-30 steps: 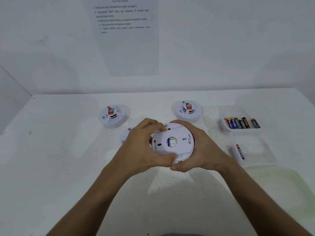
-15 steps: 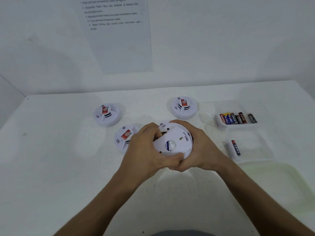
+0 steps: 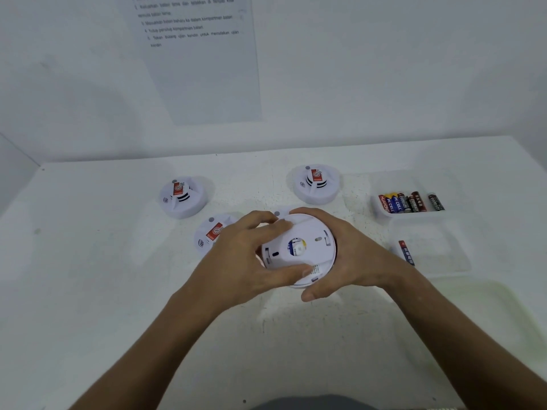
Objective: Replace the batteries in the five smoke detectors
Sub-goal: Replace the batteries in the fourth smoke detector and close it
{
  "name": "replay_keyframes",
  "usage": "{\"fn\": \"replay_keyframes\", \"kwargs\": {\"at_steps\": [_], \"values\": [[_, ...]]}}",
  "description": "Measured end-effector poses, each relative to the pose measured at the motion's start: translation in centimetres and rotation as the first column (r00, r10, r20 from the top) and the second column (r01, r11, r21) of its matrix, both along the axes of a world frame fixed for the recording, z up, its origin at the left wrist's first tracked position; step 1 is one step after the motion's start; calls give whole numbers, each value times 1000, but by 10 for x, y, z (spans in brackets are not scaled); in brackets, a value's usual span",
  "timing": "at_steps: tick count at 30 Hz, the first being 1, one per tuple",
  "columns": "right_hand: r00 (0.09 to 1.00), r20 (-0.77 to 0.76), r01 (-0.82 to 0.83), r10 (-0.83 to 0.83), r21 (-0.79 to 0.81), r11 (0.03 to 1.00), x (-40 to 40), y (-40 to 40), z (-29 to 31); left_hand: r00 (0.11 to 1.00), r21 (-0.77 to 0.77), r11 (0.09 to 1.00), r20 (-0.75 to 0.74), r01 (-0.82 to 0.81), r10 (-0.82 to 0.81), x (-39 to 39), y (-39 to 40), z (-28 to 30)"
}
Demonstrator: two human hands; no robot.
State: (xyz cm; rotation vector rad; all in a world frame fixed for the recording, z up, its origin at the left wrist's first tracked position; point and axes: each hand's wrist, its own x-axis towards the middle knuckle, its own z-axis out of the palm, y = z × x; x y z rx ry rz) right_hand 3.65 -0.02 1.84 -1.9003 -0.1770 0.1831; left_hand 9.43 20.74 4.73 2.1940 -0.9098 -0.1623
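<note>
Toward the desk (image 3: pixel 88 291)'s far left, 1 smoke detector (image 3: pixel 182 197) sat face up, a second detector (image 3: pixel 210 233) just nearer, partly hidden behind the left hand (image 3: pixel 236 255). That hand curled its fingers and thumb around the backplate of the held detector (image 3: pixel 299 250), raised over the desk's middle with its underside toward the camera, likely so the cover could be twisted. The right hand (image 3: pixel 349 255) cupped and gripped the body from the other side, bracing it. Another detector (image 3: pixel 316 184) sat behind, near the far edge. Toward the right edge, a clear tray (image 3: pixel 381 213) held about 7 batteries (image 3: pixel 402 202) in a row; the nearer tray (image 3: pixel 444 253) held 1 battery (image 3: pixel 407 252).
</note>
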Motion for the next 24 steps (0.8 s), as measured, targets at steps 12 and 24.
{"fn": "replay_keyframes", "kwargs": {"at_steps": [12,24], "values": [[999,28,41,-42,19,999,-2,0,4,982,-99,990,-148,105,-119,7,9,5],[992,84,94,-93,-10,995,-5,5,0,982,-153,988,-189,-10,-20,-2,4,0]]}}
